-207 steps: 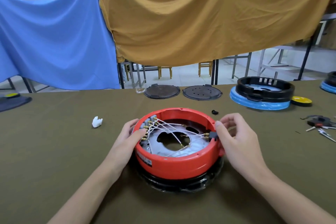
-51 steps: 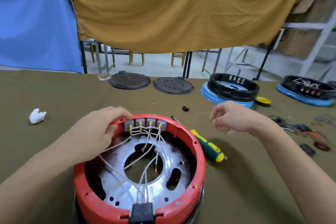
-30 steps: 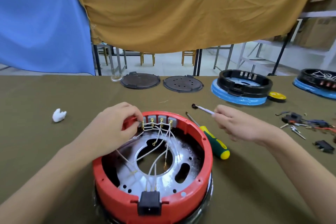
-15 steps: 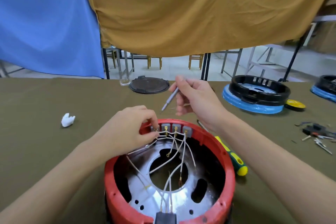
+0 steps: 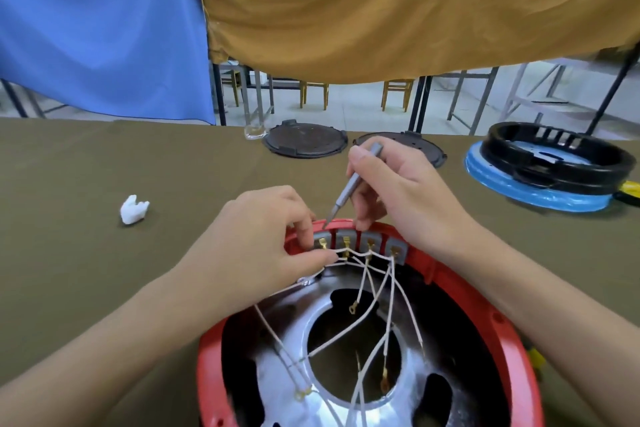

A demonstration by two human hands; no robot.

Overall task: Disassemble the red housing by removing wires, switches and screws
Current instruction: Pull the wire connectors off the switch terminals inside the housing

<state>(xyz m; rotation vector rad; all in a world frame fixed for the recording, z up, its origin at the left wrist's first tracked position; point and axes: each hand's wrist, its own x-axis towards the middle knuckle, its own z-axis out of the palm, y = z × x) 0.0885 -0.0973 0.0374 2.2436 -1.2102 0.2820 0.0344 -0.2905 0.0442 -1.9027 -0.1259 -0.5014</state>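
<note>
Up close, the right hand (image 5: 401, 191) pinches a slim screwdriver (image 5: 353, 184) (tip at the switches (image 5: 360, 243)); the left hand (image 5: 263, 239) pinches a white wire (image 5: 346, 255) inside the red housing (image 5: 485, 315).

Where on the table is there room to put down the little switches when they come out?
Bare cloth lies left of the red housing, around the white scrap, and between it and the dark round lids. The right side is crowded: the black-and-blue housing sits there and the right hand reaches across.
</note>
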